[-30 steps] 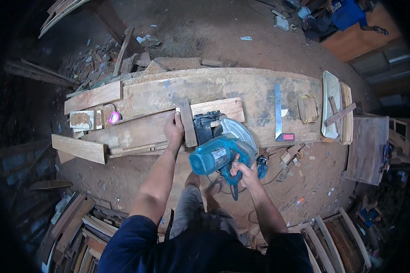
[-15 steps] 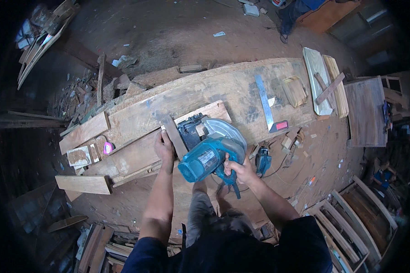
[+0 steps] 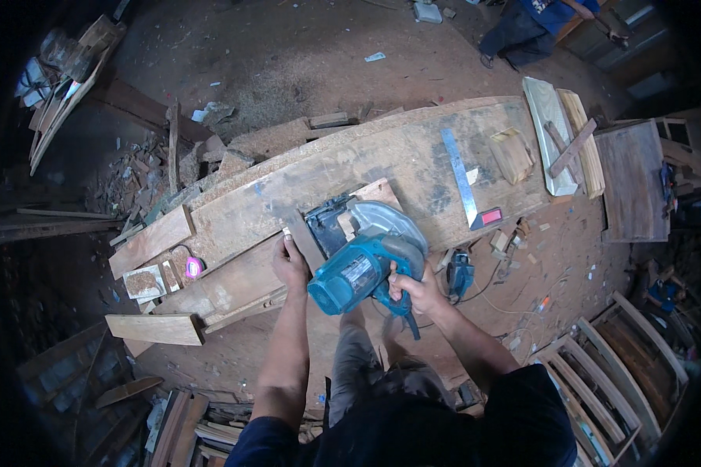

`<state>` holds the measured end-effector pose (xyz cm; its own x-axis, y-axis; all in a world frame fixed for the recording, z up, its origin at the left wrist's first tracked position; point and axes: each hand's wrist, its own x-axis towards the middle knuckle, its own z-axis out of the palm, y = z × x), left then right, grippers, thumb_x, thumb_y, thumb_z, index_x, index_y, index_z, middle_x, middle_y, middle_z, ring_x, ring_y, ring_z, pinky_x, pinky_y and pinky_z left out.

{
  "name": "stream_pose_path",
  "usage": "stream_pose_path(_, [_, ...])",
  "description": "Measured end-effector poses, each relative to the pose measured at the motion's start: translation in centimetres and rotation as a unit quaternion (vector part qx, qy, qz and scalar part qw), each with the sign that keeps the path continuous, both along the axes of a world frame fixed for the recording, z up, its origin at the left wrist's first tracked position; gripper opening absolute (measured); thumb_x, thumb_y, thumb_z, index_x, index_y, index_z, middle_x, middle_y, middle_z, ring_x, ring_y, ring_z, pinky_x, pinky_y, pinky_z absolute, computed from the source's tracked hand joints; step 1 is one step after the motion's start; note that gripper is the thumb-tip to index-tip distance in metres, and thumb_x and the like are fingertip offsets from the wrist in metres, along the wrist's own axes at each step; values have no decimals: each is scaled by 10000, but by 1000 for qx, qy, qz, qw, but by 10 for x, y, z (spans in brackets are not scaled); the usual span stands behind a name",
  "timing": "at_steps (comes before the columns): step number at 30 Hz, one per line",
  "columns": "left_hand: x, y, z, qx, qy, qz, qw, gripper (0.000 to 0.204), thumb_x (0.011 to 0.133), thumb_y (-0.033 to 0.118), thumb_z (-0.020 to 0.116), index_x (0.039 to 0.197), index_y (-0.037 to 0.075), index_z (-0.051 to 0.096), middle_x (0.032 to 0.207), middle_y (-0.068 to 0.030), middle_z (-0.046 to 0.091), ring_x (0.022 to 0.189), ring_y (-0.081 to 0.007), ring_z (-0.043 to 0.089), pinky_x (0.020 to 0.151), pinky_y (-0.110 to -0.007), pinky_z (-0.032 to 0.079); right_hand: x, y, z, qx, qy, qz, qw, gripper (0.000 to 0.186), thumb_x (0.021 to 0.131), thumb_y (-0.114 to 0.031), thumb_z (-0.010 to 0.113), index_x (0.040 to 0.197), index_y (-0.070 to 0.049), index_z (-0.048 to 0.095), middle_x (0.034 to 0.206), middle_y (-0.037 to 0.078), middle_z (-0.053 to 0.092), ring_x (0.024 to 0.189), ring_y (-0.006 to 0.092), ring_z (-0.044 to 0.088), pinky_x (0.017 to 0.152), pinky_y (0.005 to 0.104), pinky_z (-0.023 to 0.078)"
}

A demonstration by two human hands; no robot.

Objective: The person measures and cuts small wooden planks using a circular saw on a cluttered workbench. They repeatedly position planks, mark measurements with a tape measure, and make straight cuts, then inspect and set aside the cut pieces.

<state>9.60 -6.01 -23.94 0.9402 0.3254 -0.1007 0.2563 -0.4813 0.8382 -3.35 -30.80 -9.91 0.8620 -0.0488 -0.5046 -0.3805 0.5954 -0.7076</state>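
Observation:
My right hand [image 3: 417,289] is wrapped round the rear handle of a teal circular saw [image 3: 350,274]. The saw's dark base plate [image 3: 329,226] lies over a board [image 3: 378,194] on the workbench, and its metal guard faces right. Just left of the base, a short brown wood strip [image 3: 305,243] crosses the board. My left hand [image 3: 290,263] grips this strip's near left edge, thumb on top; the other fingers are partly hidden. The saw's body hides the blade and the cutting place.
The workbench [image 3: 288,183] carries a try square [image 3: 461,179], a wood block [image 3: 511,156], a pink tape measure [image 3: 193,267] and board offcuts [image 3: 154,329]. Another teal power tool [image 3: 460,276] rests below, beside cords. A person [image 3: 522,35] is at the far right. Curved wooden frames [image 3: 600,373] stand near right.
The view has shifted slightly. More of the person at the far right now shows, including an arm. Both my hands keep their grips, and the saw stays at nearly the same place.

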Motion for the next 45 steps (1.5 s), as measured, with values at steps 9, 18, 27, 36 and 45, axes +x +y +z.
stream_pose_path(9, [1, 6, -16, -8, 40, 7, 999, 371, 1040, 330, 558, 1072, 13, 750, 908, -187, 749, 796, -308, 709, 728, -411, 526, 21, 1, 5, -3, 0, -10, 1000, 169, 909, -2, 664, 1051, -5, 572, 688, 57, 578, 564, 151, 575, 536, 318, 463])
stream_pose_path(18, [0, 3, -12, -55, 19, 20, 998, 356, 1046, 314, 568, 1089, 7, 743, 883, -163, 746, 763, -247, 685, 705, -380, 519, 43, 3, 3, -5, -7, -8, 1000, 200, 912, -3, 664, 1078, 2, 552, 688, 64, 555, 549, 155, 540, 545, 325, 475])
stream_pose_path(27, [-1, 6, -18, -62, 24, 21, 998, 367, 1048, 336, 577, 1096, 11, 740, 804, -102, 717, 698, -186, 606, 660, -361, 488, 56, 7, 3, -4, -6, -16, 1000, 136, 931, -23, 659, 1047, -17, 587, 669, 49, 582, 549, 140, 564, 532, 309, 450])
stream_pose_path(36, [0, 12, -35, -119, 71, 27, 990, 345, 1040, 332, 602, 1071, 12, 726, 729, -63, 643, 670, -153, 532, 633, -349, 455, 71, 6, 9, -37, -27, -22, 999, 237, 948, -40, 656, 1174, 20, 624, 680, 41, 587, 553, 127, 559, 540, 294, 454])
stream_pose_path(45, [-5, 7, -25, 16, 20, -17, 1000, 305, 1025, 324, 601, 1101, 64, 738, 873, -143, 736, 767, -240, 683, 707, -381, 519, 98, 10, 12, -45, -13, -31, 998, 287, 928, -72, 662, 1191, 38, 624, 672, 65, 588, 538, 151, 564, 521, 312, 470])
